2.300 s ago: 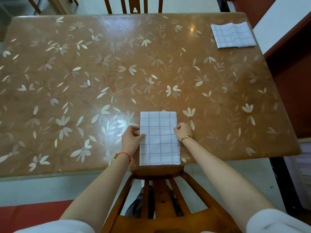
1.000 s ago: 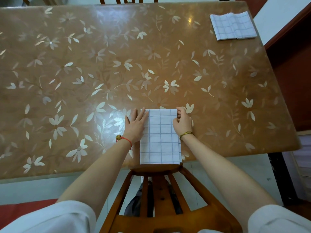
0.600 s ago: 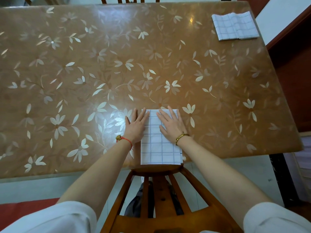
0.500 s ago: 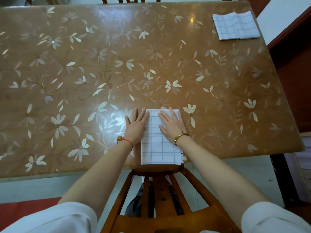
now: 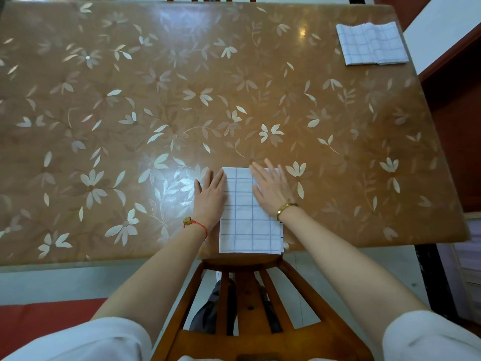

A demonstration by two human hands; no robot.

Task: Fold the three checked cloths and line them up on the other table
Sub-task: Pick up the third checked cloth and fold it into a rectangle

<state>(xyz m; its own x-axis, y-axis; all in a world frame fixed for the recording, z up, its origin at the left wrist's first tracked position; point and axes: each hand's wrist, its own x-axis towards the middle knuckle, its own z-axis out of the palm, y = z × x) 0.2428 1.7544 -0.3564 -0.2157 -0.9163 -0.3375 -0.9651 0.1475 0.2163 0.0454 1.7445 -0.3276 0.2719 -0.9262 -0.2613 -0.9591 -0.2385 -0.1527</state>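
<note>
Cloth (image 5: 250, 230) under flat right grip (image 5: 270, 187), flat left grip (image 5: 210, 198) beside; second cloth (image 5: 372, 44) far corner.

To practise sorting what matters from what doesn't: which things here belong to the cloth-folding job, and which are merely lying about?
Part of the job: near checked cloth, under the flat right hand, left hand at its left edge; far checked cloth, folded, at the far right corner.
Just there: flowered table; wooden chair.
</note>
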